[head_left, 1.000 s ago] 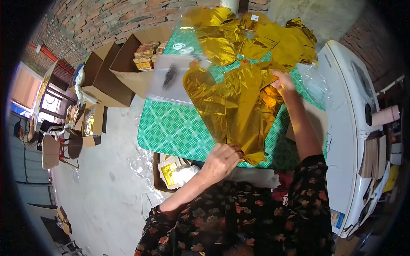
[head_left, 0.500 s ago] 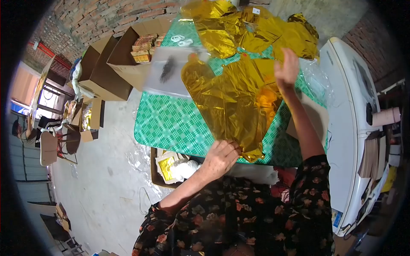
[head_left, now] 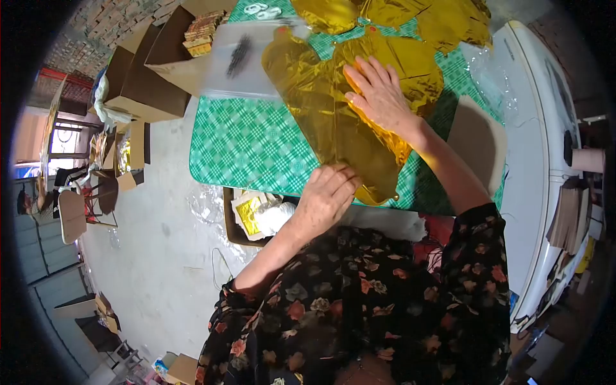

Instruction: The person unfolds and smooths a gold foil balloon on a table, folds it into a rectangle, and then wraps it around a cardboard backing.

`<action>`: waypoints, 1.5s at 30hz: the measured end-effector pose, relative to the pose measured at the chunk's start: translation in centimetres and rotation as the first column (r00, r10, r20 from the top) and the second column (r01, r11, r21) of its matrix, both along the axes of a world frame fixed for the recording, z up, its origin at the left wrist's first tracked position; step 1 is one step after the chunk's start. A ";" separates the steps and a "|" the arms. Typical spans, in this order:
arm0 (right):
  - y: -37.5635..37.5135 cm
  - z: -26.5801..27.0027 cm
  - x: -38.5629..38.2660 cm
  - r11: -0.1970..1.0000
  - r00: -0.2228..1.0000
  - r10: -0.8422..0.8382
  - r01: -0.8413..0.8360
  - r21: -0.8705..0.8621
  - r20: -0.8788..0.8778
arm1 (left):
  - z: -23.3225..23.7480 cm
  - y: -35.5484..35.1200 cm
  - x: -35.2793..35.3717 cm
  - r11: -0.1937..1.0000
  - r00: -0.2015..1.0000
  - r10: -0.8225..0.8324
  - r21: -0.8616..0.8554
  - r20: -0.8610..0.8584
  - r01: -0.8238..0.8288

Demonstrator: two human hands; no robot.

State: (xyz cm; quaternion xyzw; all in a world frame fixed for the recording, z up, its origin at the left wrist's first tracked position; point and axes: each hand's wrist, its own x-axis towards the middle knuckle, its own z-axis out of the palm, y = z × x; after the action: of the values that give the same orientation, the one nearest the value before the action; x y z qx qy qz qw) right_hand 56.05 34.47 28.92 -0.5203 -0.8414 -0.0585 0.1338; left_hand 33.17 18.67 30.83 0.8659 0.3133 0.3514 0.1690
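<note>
The right hand (head_left: 380,96) lies flat, fingers spread and gripping nothing, pressing one gold foil balloon (head_left: 321,109) onto the green checked table (head_left: 250,151). The left hand (head_left: 327,196) curls at the balloon's near end by the table edge, fingers pinched on the foil. Two open cardboard boxes (head_left: 151,70) stand beside the table, and one clear plastic bag (head_left: 247,61) lies on it.

One flat crinkled gold foil balloon (head_left: 321,115); perhaps three more gold foil pieces (head_left: 398,16) behind, cropped. Two large open brown cardboard boxes (head_left: 138,90). One clear plastic bag (head_left: 247,61).
</note>
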 end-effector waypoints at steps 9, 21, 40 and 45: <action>1.2 -2.2 0.5 0.990 0.998 0.006 -0.014 0.137 0.057 | 0.6 -1.7 -4.0 0.988 0.993 0.115 -0.112 0.035 -0.110; 1.8 -2.5 1.1 0.953 0.995 0.096 -0.088 0.289 -0.013 | -0.4 -2.5 -4.3 0.967 0.973 0.226 -0.110 -0.049 -0.230; 1.2 -1.5 1.1 0.992 1.000 0.010 -0.013 0.126 0.022 | -0.8 -2.3 -2.8 0.949 0.944 0.305 -0.039 -0.122 -0.312; 2.1 -2.5 1.4 0.977 0.995 0.073 -0.058 0.204 -0.068 | -1.2 -2.1 -2.8 0.950 0.946 0.308 -0.027 -0.099 -0.312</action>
State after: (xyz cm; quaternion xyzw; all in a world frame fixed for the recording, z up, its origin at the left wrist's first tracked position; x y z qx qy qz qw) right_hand 57.47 36.60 26.43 -0.4779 -0.8422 -0.1194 0.2194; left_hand 30.37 16.53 29.67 0.8176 0.4605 0.3258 0.1153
